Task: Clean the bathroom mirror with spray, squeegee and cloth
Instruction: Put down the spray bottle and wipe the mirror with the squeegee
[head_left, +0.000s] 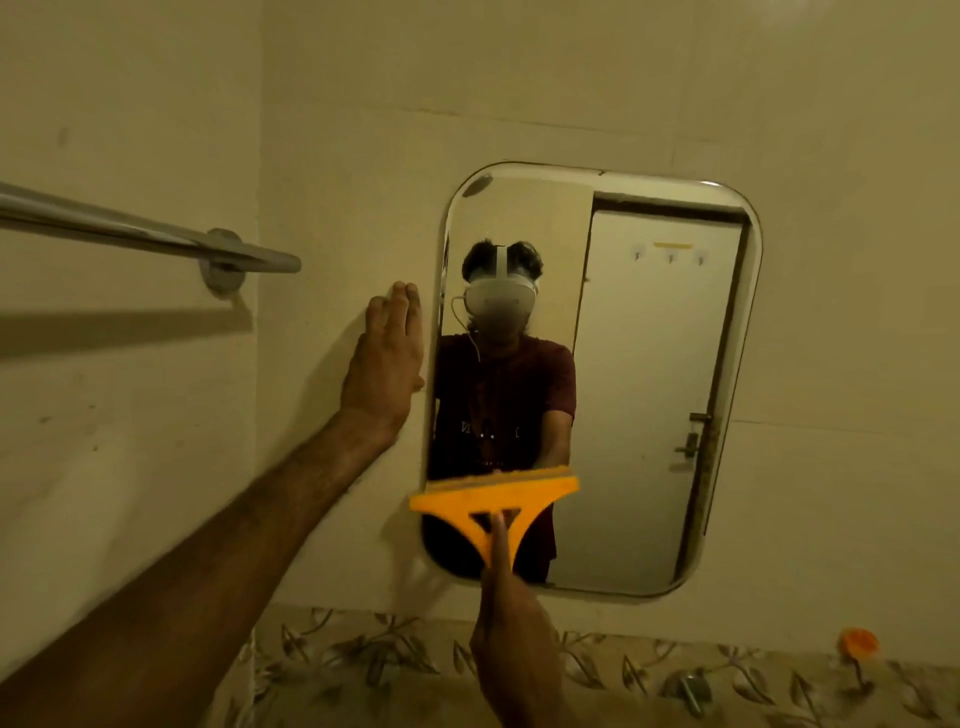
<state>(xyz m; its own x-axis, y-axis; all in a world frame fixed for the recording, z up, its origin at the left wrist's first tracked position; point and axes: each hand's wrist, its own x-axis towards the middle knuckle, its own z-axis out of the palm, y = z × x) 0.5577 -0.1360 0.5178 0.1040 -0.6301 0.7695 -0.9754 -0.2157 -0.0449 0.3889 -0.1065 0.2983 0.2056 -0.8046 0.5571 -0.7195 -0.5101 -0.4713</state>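
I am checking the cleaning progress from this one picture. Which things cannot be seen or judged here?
- Spray and cloth: not in the head view.
- Squeegee handle: covered by the right hand.
- Wetness or streaks on the mirror: dim light, not readable.
- Towel bar: cut off by the left edge.
- Orange object, lower right: too small to identify.

Only one view is given, taken from a camera worn on the person's head. It is aimed forward at the wall, close to the mirror (592, 379), which is seen slightly right of centre and leaning with the wide-angle bend. The headset is caught reflected in the mirror's upper left part. Left of the mirror a towel rail (145, 234) is taken in; below it, a patterned tile border (623, 670).
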